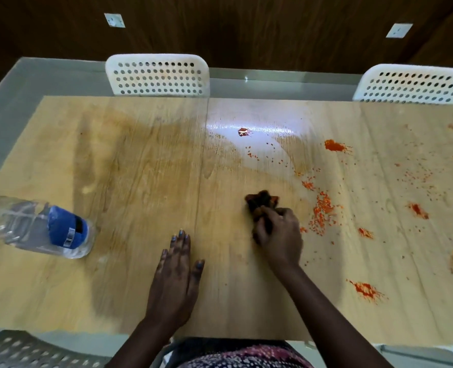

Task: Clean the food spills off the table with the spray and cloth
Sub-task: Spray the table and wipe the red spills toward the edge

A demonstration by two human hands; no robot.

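My right hand (279, 237) is closed around a dark, bunched cloth (262, 203) that presses on the light wooden table (140, 288) near its middle. My left hand (176, 277) lies flat on the table, palm down, fingers apart, holding nothing. Orange-red food spills spread over the right half: a grainy patch (322, 212) just right of the cloth, a blob (334, 146) farther back, a splat (366, 289) near the front. A clear plastic bottle (38, 225) with a blue label stands at the left edge. A wet, darker sheen covers the table's left and middle.
Two white perforated chairs stand at the far side, one (157, 75) behind the middle and one (412, 85) at the right. Another perforated chair (20, 350) shows at the near left corner. A bright light reflection (246, 126) glares on the wet surface.
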